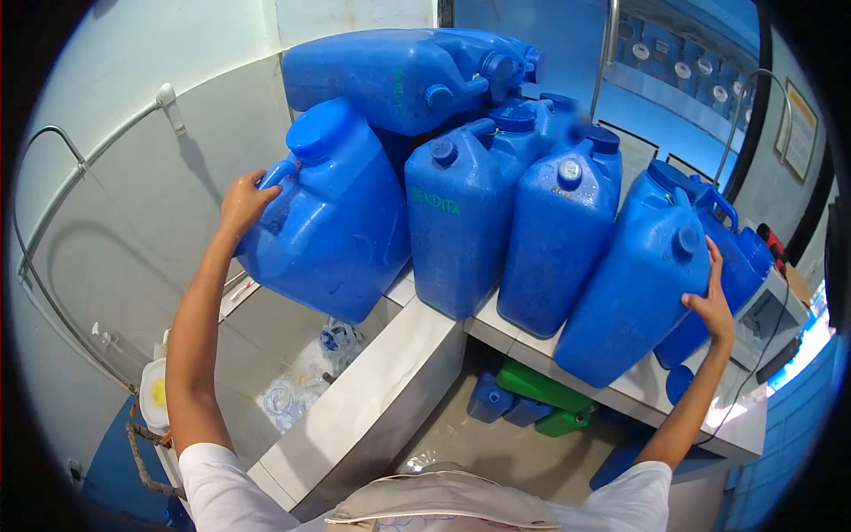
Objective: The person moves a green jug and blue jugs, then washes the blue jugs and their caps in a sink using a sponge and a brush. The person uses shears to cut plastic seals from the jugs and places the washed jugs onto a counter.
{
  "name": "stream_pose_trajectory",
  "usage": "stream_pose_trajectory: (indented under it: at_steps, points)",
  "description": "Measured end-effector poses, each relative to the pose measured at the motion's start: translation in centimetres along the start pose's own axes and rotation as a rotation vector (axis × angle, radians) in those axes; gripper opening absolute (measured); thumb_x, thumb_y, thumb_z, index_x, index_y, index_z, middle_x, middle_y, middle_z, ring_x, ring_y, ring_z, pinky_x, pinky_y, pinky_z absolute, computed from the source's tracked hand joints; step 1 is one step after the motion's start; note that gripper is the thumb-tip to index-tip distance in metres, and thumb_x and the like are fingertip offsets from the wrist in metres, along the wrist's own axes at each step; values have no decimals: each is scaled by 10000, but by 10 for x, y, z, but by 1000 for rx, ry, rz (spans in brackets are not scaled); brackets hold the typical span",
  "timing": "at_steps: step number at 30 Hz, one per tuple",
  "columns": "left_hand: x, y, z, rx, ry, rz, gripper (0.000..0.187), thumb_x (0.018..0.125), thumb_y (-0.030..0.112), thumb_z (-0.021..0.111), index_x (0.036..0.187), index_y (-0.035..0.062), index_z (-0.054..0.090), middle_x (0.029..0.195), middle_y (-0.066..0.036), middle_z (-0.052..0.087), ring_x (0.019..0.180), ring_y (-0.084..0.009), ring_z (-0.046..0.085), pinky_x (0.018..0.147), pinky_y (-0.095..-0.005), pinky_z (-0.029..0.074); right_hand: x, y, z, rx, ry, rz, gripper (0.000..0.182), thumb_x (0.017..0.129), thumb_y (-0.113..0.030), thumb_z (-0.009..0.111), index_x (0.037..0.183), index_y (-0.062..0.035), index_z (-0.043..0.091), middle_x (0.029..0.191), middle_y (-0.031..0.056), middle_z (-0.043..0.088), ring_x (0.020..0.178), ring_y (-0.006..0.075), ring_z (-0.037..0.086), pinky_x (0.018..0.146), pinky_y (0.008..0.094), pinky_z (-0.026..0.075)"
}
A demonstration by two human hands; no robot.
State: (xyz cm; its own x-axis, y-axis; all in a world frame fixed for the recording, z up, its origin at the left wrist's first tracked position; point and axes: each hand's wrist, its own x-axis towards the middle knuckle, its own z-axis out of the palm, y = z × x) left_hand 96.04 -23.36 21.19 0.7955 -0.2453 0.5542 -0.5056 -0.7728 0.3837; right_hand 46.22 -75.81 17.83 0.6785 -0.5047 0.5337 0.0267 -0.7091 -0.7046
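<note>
While around handle, left fingers half-hidden

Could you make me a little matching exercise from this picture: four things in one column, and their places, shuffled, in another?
1. Left hand
2. Right hand
3. Green containers
4. Lying jug

A. Below the white counter
B. Against the side of the right-leaning jug
C. Above the standing jugs
D. Around the handle of the tilted jug

Right pairs: 1-D, 2-B, 3-A, 4-C.
</note>
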Motion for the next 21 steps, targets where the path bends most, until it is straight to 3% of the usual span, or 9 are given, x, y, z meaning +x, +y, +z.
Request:
stream_pose_trajectory:
  at_steps: [2,4,9,10,12,14,16,19,21]
  points:
    - [0,0,0,-16,-10,-5,447,703,335,638,1060,67,651,889,-172,669,806,-290,653,726,-383,495,-6,-18,2,-205,-34,-87,1029,538,-318,708,1431,-142,229,1464,157,218,1360,326,207,1101,416,182]
    - [1,-1,-1,-26,-19,-3,447,703,336,638,1062,70,651,890,-170,669,808,-286,654,725,-379,495,-10,-68,54,-893,325,-295,884,638,-282,684,1418,-147,289,1488,158,189,1367,367,179,1109,458,141]
    - [3,-4,1,-66,-40,-17,459,700,328,643,1075,64,646,910,-163,672,819,-288,655,744,-374,494,89,-160,217,-661,421,-558,536,794,-302,625,1260,-70,496,1378,231,360,1310,417,258,1084,508,188]
    - [4,-3,1,-67,-34,-12,459,700,328,643,1075,64,646,910,-163,672,819,-288,655,744,-374,494,119,-164,250,-588,441,-606,582,810,-330,614,1293,-50,451,1383,278,319,1237,481,353,1032,506,301]
    - [2,-3,0,-70,-36,-25,466,698,326,646,1081,61,644,916,-165,672,826,-291,654,750,-373,494,171,-183,302,-239,230,-439,670,833,-364,596,1365,-54,334,1359,353,279,1068,556,473,921,497,427]
    - [0,-1,-2,-52,-26,-17,462,701,327,644,1082,67,645,921,-163,672,833,-291,654,750,-373,494,210,-183,344,-300,151,-349,760,841,-370,596,1412,-57,204,1337,409,233,931,570,531,812,496,491]
    - [-2,4,-5,-77,-55,-34,455,703,328,640,1079,72,647,933,-157,673,838,-289,654,743,-373,494,228,-188,363,-186,213,-336,786,837,-369,604,1427,-93,164,1313,433,225,902,552,551,791,499,499]
    - [-1,11,-3,-69,-44,-6,430,700,328,634,1055,87,658,889,-155,672,810,-295,650,728,-383,490,254,-196,373,-186,379,-609,727,834,-403,597,1415,-155,236,1279,412,288,855,529,571,759,503,504]
    - [3,25,-2,-44,-49,2,419,698,329,633,1043,93,664,869,-154,671,798,-300,648,723,-388,489,279,-216,368,-226,375,-624,714,833,-417,593,1405,-147,262,1260,403,320,855,523,574,758,498,505]
